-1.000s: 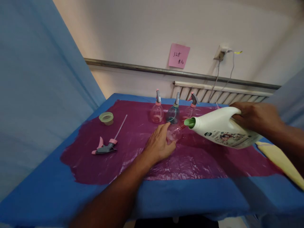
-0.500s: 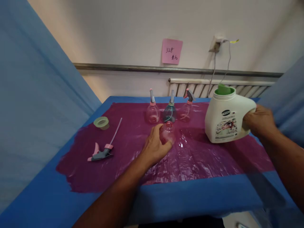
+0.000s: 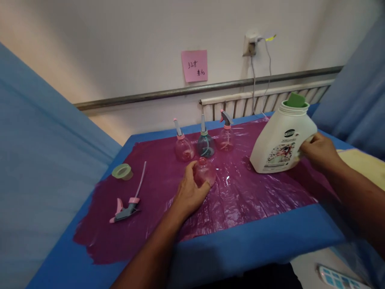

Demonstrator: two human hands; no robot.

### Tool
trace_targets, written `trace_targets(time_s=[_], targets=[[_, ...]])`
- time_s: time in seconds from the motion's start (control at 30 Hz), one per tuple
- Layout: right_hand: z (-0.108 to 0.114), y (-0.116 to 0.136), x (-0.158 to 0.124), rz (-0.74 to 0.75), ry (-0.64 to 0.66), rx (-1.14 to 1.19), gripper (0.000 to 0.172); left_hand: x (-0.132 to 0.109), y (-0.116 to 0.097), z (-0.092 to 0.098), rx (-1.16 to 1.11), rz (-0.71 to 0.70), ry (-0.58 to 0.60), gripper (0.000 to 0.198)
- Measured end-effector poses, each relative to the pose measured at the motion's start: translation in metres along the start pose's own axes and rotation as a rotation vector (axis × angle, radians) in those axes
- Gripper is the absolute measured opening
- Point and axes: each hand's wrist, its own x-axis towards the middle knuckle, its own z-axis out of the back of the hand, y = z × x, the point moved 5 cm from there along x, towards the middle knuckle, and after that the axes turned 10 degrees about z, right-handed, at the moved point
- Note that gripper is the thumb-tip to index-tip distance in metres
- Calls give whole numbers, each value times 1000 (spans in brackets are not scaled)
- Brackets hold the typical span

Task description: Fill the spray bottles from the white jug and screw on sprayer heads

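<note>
My left hand [image 3: 192,188] is wrapped around an open pink spray bottle [image 3: 205,172], which stands upright without its head. My right hand [image 3: 320,150] grips the handle of a large cream detergent jug [image 3: 278,140] with a green spout [image 3: 296,100] in its uncapped mouth. The jug leans slightly, and its base is at or just above the purple sheet; I cannot tell which. To the left lies a grey and pink spray head [image 3: 126,210] with its tube. A pale green cap [image 3: 122,171] rests behind it.
A pink spray bottle [image 3: 184,149], a teal one [image 3: 205,144] and another pink one [image 3: 226,138] stand at the back. A purple plastic sheet [image 3: 159,180] covers the blue table [image 3: 240,237]. Behind are a wall rail [image 3: 162,93] and cables [image 3: 253,84]. Yellow cloth [image 3: 362,162] lies right.
The jug has come down and its tilt has changed, still in my right hand. My left hand keeps hold of the open bottle. The camera view has turned and shifted.
</note>
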Motion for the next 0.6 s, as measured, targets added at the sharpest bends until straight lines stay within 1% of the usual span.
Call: trace_targets(time_s=[0.07, 0.13, 0.17, 0.23, 0.27, 0.33, 0.47, 0.53, 0.6], targets=[[12, 5, -11, -31, -28, 45, 46, 0, 0, -1, -8, -6, -6, 80], [28, 14, -30, -53, -132, 81, 51, 0, -1, -1, -18, -11, -7, 80], [37, 19, -42, -66, -212, 82, 52, 0, -1, -2, -23, -10, -2, 80], [49, 29, -72, -85, -305, 73, 49, -1, -2, -2, -29, -7, 7, 82], [51, 35, -87, -86, -304, 77, 45, -1, -3, -2, -30, -5, 7, 82], [49, 45, -118, -81, -242, 88, 37, -2, -4, -2, -27, -2, 0, 83], [30, 61, -172, -84, -36, 132, 19, -6, -4, -4, -29, 4, -7, 90], [22, 69, -190, -52, 34, 102, 16, -9, -2, -6, -35, 5, -11, 93], [18, 76, -200, -26, 58, 66, 17, -11, 0, -9, -53, -15, -9, 91]])
